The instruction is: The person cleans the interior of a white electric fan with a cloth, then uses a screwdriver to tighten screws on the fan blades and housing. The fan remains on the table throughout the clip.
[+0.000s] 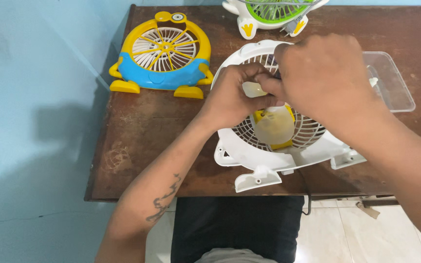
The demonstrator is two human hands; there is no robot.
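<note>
Where grille faces up, white fan point(274, 151) flat

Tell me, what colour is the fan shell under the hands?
White: the fan shell is white plastic with a yellow centre part, seen in the head view.

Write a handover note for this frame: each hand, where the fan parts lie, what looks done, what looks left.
Left hand: gripping at the centre of the white fan housing, lying flat on the wooden table.
Right hand: over the same hub, fingers pinched there; what it holds is hidden.
Yellow motor part shows under the grille.
Nearby: yellow-blue fan, green-white fan, clear plastic tray.
Done: housing laid flat.
Left: hub work appears unfinished.
</note>
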